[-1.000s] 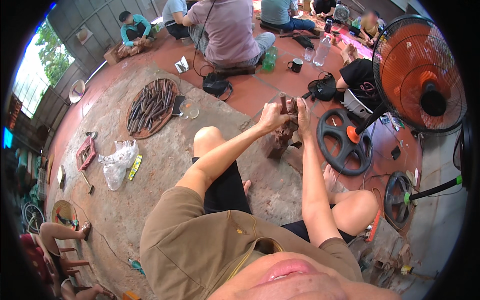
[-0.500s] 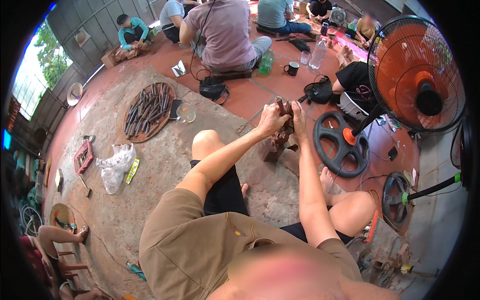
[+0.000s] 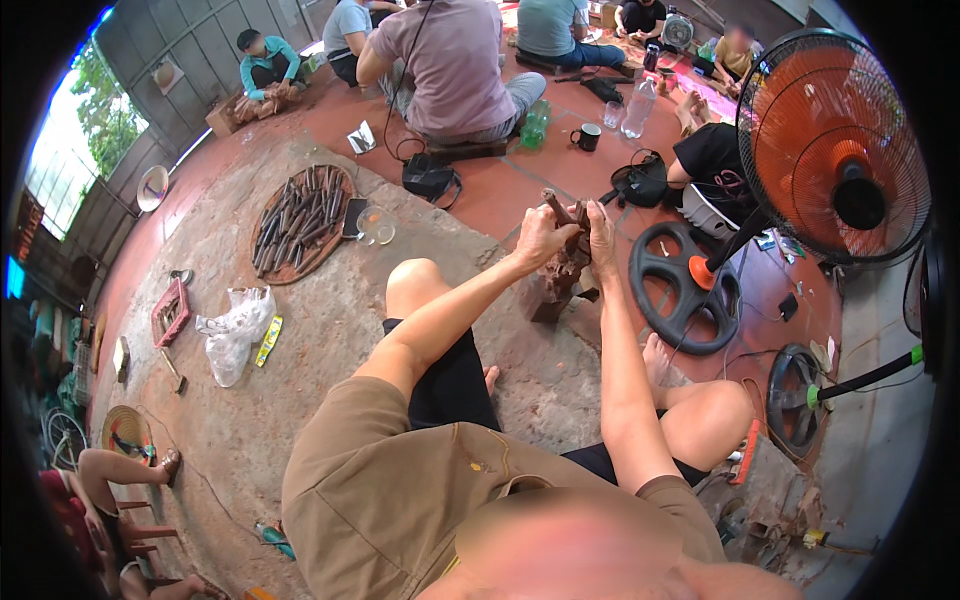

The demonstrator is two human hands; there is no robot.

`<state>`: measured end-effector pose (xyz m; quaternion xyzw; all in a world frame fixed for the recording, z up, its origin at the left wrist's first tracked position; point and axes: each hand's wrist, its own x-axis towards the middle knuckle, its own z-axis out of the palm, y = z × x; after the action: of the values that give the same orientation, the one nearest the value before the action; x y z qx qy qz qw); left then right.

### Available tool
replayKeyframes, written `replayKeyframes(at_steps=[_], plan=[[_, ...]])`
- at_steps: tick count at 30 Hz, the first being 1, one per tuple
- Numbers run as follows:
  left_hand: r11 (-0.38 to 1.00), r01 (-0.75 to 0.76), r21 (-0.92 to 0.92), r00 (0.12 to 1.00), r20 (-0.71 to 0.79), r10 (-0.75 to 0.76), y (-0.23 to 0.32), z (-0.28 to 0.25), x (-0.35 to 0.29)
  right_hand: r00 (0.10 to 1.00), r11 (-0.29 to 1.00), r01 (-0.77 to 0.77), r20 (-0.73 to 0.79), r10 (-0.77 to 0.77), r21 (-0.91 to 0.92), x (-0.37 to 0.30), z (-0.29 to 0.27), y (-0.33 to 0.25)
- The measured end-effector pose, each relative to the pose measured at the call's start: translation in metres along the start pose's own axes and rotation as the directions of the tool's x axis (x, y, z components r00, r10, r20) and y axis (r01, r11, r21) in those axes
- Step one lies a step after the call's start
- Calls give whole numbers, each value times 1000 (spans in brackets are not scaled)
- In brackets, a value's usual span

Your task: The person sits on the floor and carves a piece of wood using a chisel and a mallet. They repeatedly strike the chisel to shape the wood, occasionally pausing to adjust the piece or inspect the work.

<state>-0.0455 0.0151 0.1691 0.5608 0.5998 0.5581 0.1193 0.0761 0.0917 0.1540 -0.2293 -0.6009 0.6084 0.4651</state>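
Note:
Ahead of me, my left hand (image 3: 545, 238) is closed around a brown stick-like piece (image 3: 556, 207) that leans up and to the left. Whether this is a tool handle or a part of the wood cannot be made out. My right hand (image 3: 601, 240) presses from the right side on a rough, reddish-brown carved wood piece (image 3: 566, 262), its fingers pointing up and its thumb side hidden. The carved wood is between both hands, over a brown wooden block (image 3: 541, 303) on the ground. Left of the hands, a round woven tray (image 3: 336, 178) bears several dark carving tools.
A large orange standing fan (image 3: 835, 150) with a black wheel-shaped base (image 3: 683, 290) stands right. Beyond my hands are a black pouch (image 3: 638, 182), a black mug (image 3: 587, 136) and a clear bottle (image 3: 638, 110). A plastic bag (image 3: 238, 335) lies left. Several people sit farther off.
The stick-like piece under my left hand has tipped to the left, from nearly upright. Both hands stay at about the same place on the wood.

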Motion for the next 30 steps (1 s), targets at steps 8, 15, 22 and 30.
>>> replayKeyframes(at_steps=[8,15,22,30], plan=[[970,-127,205,990,-30,136,-6,6,-1,1000,1000,-9,-11,9,11,-3,2,-4],[984,113,138,975,175,-137,1,-4,1,1000,1000,-18,-20,18,12,3,-6,0],[995,-39,90,999,-21,41,-5,8,7,999,1000,-10,-35,9,-4,3,-2,0],[965,-35,261,976,218,-24,-5,2,-2,999,1000,0,-51,0,-2,1,-2,-2]])
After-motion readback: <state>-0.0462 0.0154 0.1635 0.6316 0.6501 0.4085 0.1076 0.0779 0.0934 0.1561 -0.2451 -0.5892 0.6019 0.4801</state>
